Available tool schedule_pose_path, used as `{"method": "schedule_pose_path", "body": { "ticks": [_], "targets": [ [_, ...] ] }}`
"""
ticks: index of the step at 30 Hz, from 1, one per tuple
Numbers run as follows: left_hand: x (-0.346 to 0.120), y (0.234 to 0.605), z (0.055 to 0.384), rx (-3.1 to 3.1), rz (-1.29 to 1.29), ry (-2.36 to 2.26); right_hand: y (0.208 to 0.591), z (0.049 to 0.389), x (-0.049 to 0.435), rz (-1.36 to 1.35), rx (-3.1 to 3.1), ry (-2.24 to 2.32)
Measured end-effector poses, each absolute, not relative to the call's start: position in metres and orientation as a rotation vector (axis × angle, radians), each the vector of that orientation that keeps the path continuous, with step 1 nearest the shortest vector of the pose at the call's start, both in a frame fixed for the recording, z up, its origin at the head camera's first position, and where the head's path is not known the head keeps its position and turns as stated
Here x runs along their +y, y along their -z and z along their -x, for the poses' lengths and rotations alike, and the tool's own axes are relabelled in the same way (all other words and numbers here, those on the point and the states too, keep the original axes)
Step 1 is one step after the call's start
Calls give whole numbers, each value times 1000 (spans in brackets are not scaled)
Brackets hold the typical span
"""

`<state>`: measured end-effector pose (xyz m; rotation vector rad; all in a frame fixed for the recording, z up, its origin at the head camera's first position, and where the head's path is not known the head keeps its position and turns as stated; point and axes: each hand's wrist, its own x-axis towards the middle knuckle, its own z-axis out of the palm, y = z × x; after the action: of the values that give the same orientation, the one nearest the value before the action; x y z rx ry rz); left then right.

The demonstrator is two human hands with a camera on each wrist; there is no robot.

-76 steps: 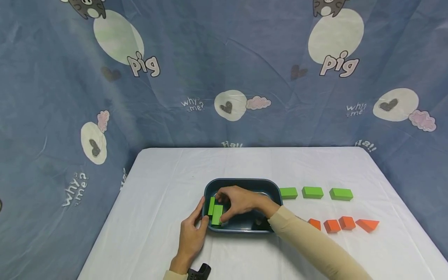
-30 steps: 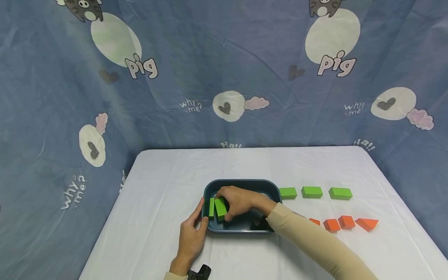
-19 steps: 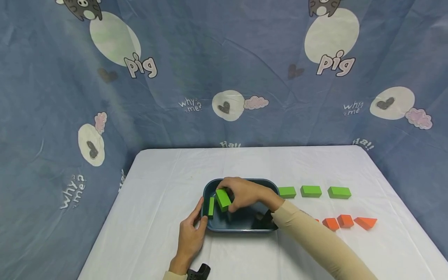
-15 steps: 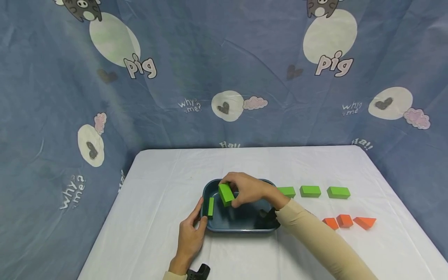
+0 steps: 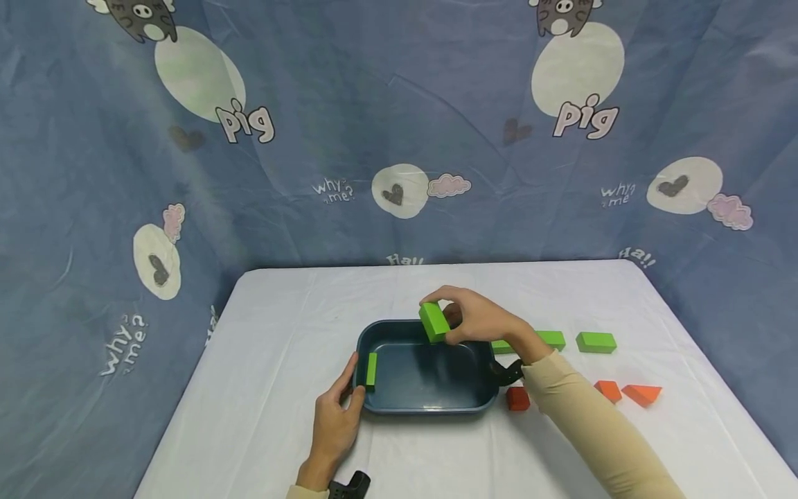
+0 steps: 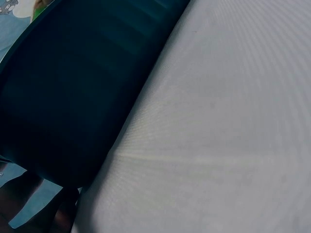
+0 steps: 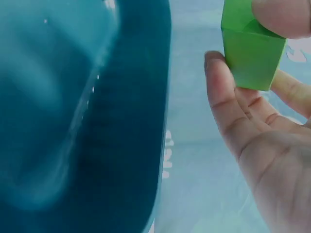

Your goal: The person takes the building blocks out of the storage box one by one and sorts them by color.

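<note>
In the head view, my right hand [image 5: 480, 319] pinches a green rectangular block [image 5: 434, 321] between thumb and fingers, raised over the back rim of a dark blue tray [image 5: 430, 409]. The right wrist view has this green block [image 7: 255, 56] in the grip, with the thumb over it and the tray [image 7: 116, 145] alongside. Inside the tray, by its left wall, stands one green block [image 5: 371, 371] showing a narrow face. My left hand [image 5: 335, 419] rests against the tray's left end, its fingers fairly straight along the outside. In the left wrist view the fingers [image 6: 22, 191] touch the tray's end.
Right of the tray lies a row of green blocks [image 5: 596, 342], partly behind the right forearm. Nearer are a red-orange block [image 5: 518, 398], an orange block [image 5: 607, 391] and an orange wedge [image 5: 642, 395]. A white cloth covers the table [image 5: 268, 333]; a patterned blue curtain [image 5: 312, 229] hangs behind.
My right hand has lifted one green block from the left part of the tray and carried it up and rightward. The left hand stays at the tray's end.
</note>
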<state>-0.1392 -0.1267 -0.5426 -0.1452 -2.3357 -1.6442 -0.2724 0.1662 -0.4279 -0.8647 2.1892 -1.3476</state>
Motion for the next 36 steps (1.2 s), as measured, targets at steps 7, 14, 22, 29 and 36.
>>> {"method": "schedule_pose_path", "body": {
  "ticks": [7, 14, 22, 29, 36],
  "targets": [
    [-124, 543, 139, -2348, 111, 1650, 428, 274, 196, 760, 2148, 1475],
    [-116, 530, 137, -2339, 77, 1650, 425, 271, 226, 651, 2237, 1464],
    [-122, 543, 141, -2351, 148, 1647, 424, 263, 266, 499, 2290, 1471],
    [-120, 545, 142, -2355, 109, 1595, 420, 255, 305, 412, 2346, 1523],
    [-123, 545, 141, -2334, 130, 1592, 416, 250, 335, 341, 2514, 1418]
  ]
}}
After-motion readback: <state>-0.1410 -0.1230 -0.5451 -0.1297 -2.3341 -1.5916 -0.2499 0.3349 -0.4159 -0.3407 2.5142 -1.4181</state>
